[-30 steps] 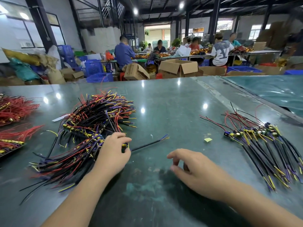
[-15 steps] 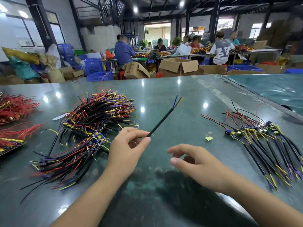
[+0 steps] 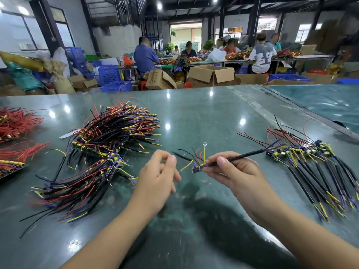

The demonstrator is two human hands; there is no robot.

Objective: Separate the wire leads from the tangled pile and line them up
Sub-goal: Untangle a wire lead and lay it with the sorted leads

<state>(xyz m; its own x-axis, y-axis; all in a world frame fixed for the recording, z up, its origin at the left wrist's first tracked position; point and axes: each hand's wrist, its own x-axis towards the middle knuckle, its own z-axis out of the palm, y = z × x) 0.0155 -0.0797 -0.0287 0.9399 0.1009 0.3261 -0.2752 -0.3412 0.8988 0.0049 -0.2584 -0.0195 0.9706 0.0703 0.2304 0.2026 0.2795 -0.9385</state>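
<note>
A tangled pile of black, red, yellow and purple wire leads lies on the green table at the left. At the right, a row of separated leads lies side by side. My right hand pinches one black lead near its small circuit-board end, holding it above the table; its far tip points right toward the row. My left hand hovers beside it with fingers loosely curled, holding nothing.
Bundles of red wires lie at the table's left edge. A second green table adjoins at the right. Cardboard boxes, blue crates and several seated workers are beyond the far edge.
My left hand pulled one lead from the pile and lifted it; the lead has passed to my right hand, which now pinches it. My left hand has let go.
</note>
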